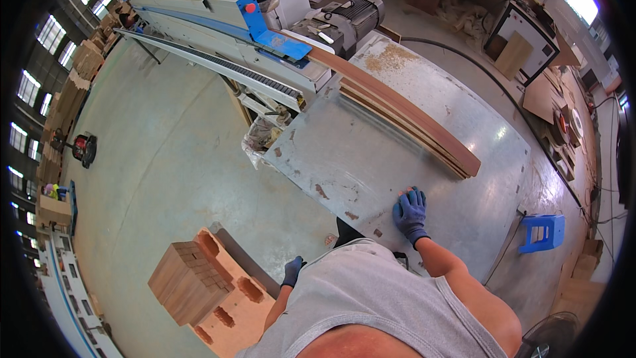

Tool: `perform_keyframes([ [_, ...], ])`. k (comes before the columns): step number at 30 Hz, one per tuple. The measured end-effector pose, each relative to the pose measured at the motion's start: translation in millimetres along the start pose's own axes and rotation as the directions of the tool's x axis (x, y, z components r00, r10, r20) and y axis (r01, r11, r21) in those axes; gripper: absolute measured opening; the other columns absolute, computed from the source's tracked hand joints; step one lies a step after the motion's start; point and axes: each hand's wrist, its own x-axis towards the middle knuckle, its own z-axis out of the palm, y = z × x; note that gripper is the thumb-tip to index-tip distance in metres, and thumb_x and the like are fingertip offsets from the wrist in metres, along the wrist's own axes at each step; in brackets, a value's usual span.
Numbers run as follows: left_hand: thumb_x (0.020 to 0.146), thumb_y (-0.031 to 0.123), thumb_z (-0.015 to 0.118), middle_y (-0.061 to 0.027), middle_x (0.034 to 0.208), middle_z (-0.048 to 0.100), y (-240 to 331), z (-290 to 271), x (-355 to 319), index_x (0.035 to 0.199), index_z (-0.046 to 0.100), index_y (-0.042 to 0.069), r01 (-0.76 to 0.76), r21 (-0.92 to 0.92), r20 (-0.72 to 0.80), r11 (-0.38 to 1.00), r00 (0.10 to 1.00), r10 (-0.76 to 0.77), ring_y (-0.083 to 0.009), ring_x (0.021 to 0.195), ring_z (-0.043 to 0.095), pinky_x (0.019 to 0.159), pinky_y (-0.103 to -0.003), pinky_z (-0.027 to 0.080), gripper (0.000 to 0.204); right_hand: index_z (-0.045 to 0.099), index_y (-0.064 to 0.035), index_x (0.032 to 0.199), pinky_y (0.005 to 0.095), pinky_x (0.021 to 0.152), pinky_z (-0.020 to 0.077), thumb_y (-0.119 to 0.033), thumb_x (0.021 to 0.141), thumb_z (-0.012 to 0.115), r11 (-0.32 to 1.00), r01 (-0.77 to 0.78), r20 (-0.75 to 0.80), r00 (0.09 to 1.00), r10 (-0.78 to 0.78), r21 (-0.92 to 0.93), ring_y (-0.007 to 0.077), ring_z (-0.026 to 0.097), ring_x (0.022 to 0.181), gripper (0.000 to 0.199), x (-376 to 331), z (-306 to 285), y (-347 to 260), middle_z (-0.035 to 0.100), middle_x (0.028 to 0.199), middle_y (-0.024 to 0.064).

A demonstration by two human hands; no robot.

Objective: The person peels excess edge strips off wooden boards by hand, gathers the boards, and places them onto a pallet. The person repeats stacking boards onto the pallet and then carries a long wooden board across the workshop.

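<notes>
My right hand (411,213), in a blue work glove, lies flat on the grey metal table (358,166), its fingers stretched out and holding nothing. Ahead of it, and apart from it, a stack of long reddish-brown wooden strips (411,122) rests on the tabletop. The far end of the top strip lies by the blue plate (286,44) of a large machine (199,23). Low at my left side hangs my left hand (293,270), also gloved; its fingers are too small and hidden to make out.
Left of me, a stack of brown wood blocks (192,278) sits on a board with cut-out holes (248,292). A motor (351,16) stands behind the table, beside sawdust (391,58). A blue stool (542,233) is at the right; a black cable (490,69) runs past the table.
</notes>
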Motion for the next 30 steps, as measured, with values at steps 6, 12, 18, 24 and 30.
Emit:
perform_keyframes([
  [6, 0.093, 0.02, 0.066, -0.0221, 0.082, 0.072, 4.1, 6.1, 2.4, 0.092, 0.066, 0.004, 0.265, -0.447, 0.035, 0.854, 0.96, -0.279, -0.0311, 0.078, 0.075, 0.067, -0.044, 0.055, 0.015, 0.068, -0.0062, 0.111, 0.0575, 0.111, 0.037, -0.017, 0.082, 0.065, 1.0, -0.001, 0.007, 1.0, 0.001, -0.005, 0.0443, 0.054, 0.125, 0.031, -1.7, 0.1, -0.2, 0.061, 0.122, 0.0218],
  [12, 0.093, 0.02, 0.065, -0.0222, 0.081, 0.073, -8.8, 5.7, 2.9, 0.085, 0.068, 0.005, -0.062, 0.036, -0.04, 0.997, 0.997, 0.063, -0.0321, 0.077, 0.074, 0.067, -0.043, 0.053, 0.017, 0.068, -0.0058, 0.111, 0.0577, 0.112, 0.037, -0.016, 0.082, 0.065, 1.0, 0.004, -0.017, 1.0, -0.004, -0.008, 0.0445, 0.054, 0.125, 0.031, -2.7, -0.3, -1.4, 0.061, 0.122, 0.0217],
  [18, 0.093, 0.02, 0.065, -0.0206, 0.084, 0.074, -17.2, 9.2, 12.7, 0.085, 0.068, 0.002, 0.138, -0.368, -0.032, 0.92, 0.987, -0.16, -0.0306, 0.079, 0.075, 0.066, -0.043, 0.052, 0.02, 0.068, -0.0053, 0.11, 0.0579, 0.111, 0.0384, -0.015, 0.081, 0.066, 1.0, 0.015, -0.014, 1.0, -0.014, 0.024, 0.0445, 0.055, 0.124, 0.031, 3.4, -2.6, -4.1, 0.061, 0.121, 0.0223],
  [24, 0.091, 0.022, 0.068, -0.013, 0.091, 0.072, 21.7, -7.4, 27.9, 0.093, 0.069, -0.008, 0.501, -0.717, 0.209, 0.485, 0.818, -0.536, -0.0296, 0.087, 0.075, 0.071, -0.04, 0.055, 0.031, 0.069, -0.0064, 0.11, 0.0535, 0.105, 0.0433, -0.016, 0.081, 0.068, 0.994, -0.105, 0.11, 0.988, 0.104, 0.005, 0.0421, 0.057, 0.118, 0.031, 13.7, -1.2, 8.5, 0.063, 0.122, 0.0204],
  [30, 0.098, 0.035, 0.061, -0.015, 0.119, 0.071, 56.5, -39.7, 47.1, 0.129, 0.06, 0.001, 0.683, -0.617, 0.358, 0.39, 0.685, -0.634, -0.0335, 0.098, 0.071, 0.079, -0.046, 0.058, 0.046, 0.061, -0.0089, 0.135, 0.0573, 0.109, 0.0378, -0.032, 0.08, 0.077, 0.949, -0.108, -0.148, 0.987, 0.066, -0.297, 0.0426, 0.052, 0.13, 0.062, 112.9, -66.5, 74.5, 0.06, 0.132, 0.022],
])
